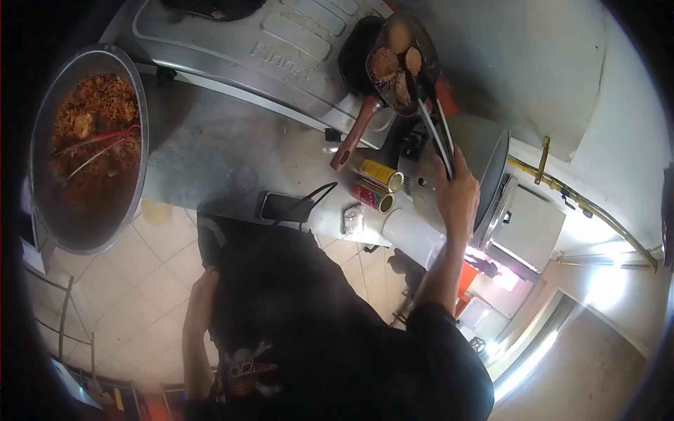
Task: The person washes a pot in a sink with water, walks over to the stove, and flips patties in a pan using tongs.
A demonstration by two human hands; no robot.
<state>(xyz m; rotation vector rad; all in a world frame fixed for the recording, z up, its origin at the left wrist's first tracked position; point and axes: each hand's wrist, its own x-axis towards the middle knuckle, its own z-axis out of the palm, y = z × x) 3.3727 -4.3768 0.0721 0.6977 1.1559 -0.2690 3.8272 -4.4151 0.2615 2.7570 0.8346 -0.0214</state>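
Observation:
My right hand (458, 189) is closed around a pair of tongs (439, 130). The dark tips of the tongs reach into a frying pan (379, 74) at the top of the head view. Several browned pieces of food (413, 62) lie in the pan, and one round, smoother piece (399, 36) sits at its far end. The pan's reddish-brown handle (357, 133) points down toward the counter. My left hand (203, 291) rests against the dark clothing at my side, away from the counter; its fingers are mostly hidden.
On the left stands a large metal bowl (142, 161) of reddish rice with tongs (98, 147) in it. The metal counter (203, 147) carries a phone (284, 208), a yellow can (381, 174) and a red can (372, 196). Behind is the stove (225, 52); a large pot (498, 158) stands right.

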